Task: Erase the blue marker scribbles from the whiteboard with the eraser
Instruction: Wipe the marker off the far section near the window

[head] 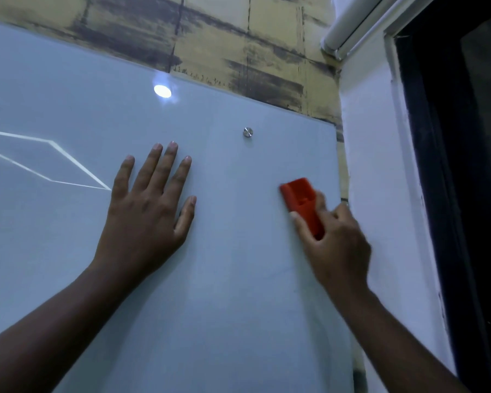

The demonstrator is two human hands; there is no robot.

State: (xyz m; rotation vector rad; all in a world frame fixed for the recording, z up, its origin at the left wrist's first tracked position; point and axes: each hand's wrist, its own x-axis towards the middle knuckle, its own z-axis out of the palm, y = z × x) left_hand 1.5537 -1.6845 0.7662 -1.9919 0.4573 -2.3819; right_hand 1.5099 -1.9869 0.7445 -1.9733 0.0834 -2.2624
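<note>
A pale glass whiteboard [233, 279] fills most of the view, mounted on the wall. My right hand [336, 242] grips a red eraser [302, 202] and holds it flat against the board near its right edge; this hand is slightly blurred. My left hand [150, 205] rests flat on the board with straight, spread fingers, to the left of the eraser. No blue marker scribbles show on the visible board surface.
A round metal mounting stud [247, 132] sits near the board's upper right. A lamp reflection [162, 91] and thin white line reflections [54, 163] show on the glass. A white wall [380, 194] and a dark door frame [442, 194] stand right of the board.
</note>
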